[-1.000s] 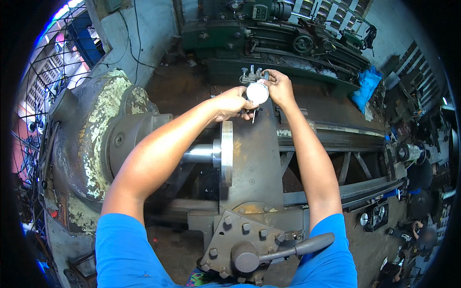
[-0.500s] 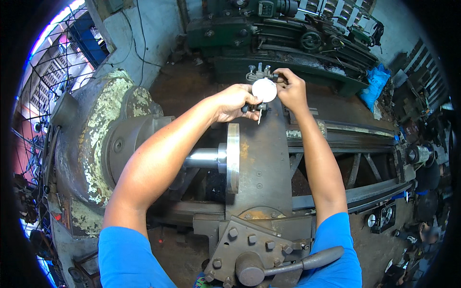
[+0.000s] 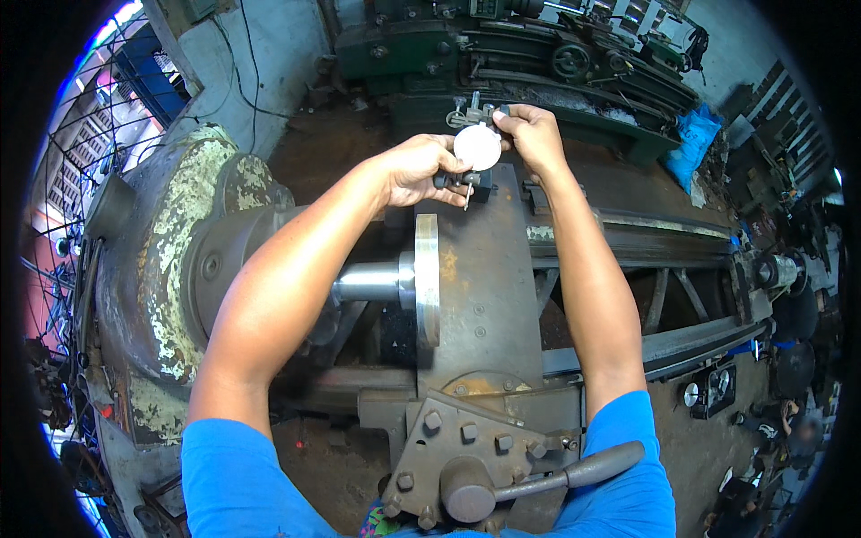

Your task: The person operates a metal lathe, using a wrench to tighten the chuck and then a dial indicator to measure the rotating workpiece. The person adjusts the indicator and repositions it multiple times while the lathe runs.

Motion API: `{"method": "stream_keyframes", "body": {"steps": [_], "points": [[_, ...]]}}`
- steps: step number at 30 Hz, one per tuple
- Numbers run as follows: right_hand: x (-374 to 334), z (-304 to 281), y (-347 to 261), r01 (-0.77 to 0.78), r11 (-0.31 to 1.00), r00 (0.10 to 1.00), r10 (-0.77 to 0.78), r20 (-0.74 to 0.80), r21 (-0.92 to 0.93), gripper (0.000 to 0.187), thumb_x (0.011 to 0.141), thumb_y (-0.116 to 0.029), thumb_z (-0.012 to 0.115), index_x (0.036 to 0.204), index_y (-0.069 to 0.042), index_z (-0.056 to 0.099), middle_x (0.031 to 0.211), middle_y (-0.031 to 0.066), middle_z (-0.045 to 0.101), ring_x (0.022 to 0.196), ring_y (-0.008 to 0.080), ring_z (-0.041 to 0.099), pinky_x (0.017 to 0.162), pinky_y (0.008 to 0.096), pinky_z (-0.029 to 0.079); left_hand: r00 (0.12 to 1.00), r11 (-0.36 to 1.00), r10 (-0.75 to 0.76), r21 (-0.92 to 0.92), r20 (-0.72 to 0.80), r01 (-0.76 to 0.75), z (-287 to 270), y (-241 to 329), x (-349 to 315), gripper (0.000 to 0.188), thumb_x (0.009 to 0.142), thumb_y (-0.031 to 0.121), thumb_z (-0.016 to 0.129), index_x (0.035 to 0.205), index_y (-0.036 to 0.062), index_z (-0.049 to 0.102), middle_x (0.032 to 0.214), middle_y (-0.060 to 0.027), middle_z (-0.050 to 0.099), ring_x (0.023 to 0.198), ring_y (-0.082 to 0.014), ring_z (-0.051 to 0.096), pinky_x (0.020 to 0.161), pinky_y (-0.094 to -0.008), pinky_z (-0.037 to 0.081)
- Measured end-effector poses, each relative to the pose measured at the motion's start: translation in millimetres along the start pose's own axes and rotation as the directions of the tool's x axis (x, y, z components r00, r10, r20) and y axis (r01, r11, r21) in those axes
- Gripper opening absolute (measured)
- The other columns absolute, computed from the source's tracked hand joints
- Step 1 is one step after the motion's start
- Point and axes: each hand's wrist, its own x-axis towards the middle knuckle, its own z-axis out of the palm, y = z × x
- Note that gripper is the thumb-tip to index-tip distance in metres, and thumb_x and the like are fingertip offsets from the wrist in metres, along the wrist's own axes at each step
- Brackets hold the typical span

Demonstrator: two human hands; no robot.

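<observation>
A dial indicator with a round white face is held up over the far end of the lathe's cross slide. My left hand grips it from the left, fingers around its lower side. A thin plunger points down below the dial, beside a dark block partly hidden behind. My right hand pinches a dark knob on the metal clamp at the indicator's top. Nearer me, a shiny disc on a steel shaft stands upright, apart from both hands.
Left stands the worn headstock. In front, the tool post carries several bolts and a long lever handle. Lathe bed rails run right. Behind are a green lathe and a blue sack.
The view has shifted slightly, and my hands with the dial indicator appear a little farther left and up. My right fingers have moved slightly on the clamp knob.
</observation>
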Motion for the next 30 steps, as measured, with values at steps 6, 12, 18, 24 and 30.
{"method": "stream_keyframes", "body": {"steps": [6, 12, 18, 24, 30], "points": [[-0.2, 6.5, 15.6, 0.210, 0.976, 0.977, -0.207, -0.056, 0.049, 0.019, 0.091, 0.000, 0.065, 0.110, 0.004, 0.064, 0.088, 0.0061, 0.070, 0.072, 0.0102, 0.065, 0.063, 0.0236, 0.052, 0.998, 0.998, 0.038, 0.060, -0.045, -0.035, 7.2, -5.4, 1.3, 0.033, 0.094, 0.006, 0.060, 0.127, 0.0055, 0.054, 0.103, -0.0070, 0.061, 0.093, -0.0205, 0.061, 0.081, -0.0389, 0.054], [-4.1, 5.1, 15.7, 0.186, 0.973, 0.968, -0.205, -0.143, -0.135, 0.021, 0.096, -0.016, 0.064, 0.104, 0.003, 0.069, 0.081, 0.0063, 0.070, 0.065, 0.0092, 0.064, 0.056, 0.0239, 0.050, 0.998, 0.996, 0.041, 0.076, -0.057, -0.037, 6.9, -7.7, 2.6, 0.035, 0.094, 0.008, 0.061, 0.129, 0.0092, 0.054, 0.104, -0.0054, 0.062, 0.094, -0.0190, 0.062, 0.081, -0.0378, 0.048], [1.4, 12.1, 10.5, 0.008, 0.990, 0.982, 0.019, -0.187, 0.142, 0.023, 0.097, -0.020, 0.061, 0.108, -0.001, 0.067, 0.069, 0.0083, 0.064, 0.050, 0.0103, 0.056, 0.043, 0.0240, 0.041, 1.000, 0.999, 0.024, 0.045, 0.014, -0.025, -0.2, -5.6, 2.0, 0.036, 0.097, 0.014, 0.061, 0.131, 0.0090, 0.052, 0.113, -0.0037, 0.061, 0.103, -0.0170, 0.058, 0.085, -0.0403, 0.051], [5.8, 5.3, 14.0, -0.114, 0.912, 0.990, 0.138, -0.034, 0.395, 0.022, 0.097, -0.022, 0.061, 0.105, -0.002, 0.065, 0.074, 0.0093, 0.064, 0.050, 0.0105, 0.056, 0.042, 0.0239, 0.040, 0.998, 0.999, 0.047, 0.009, 0.047, -0.047, -0.7, -6.6, 3.6, 0.034, 0.098, 0.016, 0.060, 0.130, 0.0063, 0.052, 0.108, -0.0061, 0.063, 0.096, -0.0185, 0.063, 0.083, -0.0392, 0.055], [3.6, -2.1, 21.9, 0.313, 0.948, 0.933, -0.317, -0.173, -0.048, 0.036, 0.088, -0.021, 0.074, 0.117, 0.000, 0.067, 0.095, 0.0146, 0.073, 0.077, 0.0145, 0.069, 0.065, 0.0260, 0.054, 0.998, 0.999, 0.047, 0.008, 0.049, -0.048, 0.7, -5.6, 3.2, 0.030, 0.099, 0.014, 0.058, 0.126, 0.0050, 0.053, 0.103, -0.0079, 0.063, 0.089, -0.0193, 0.065, 0.080, -0.0368, 0.057]]}}
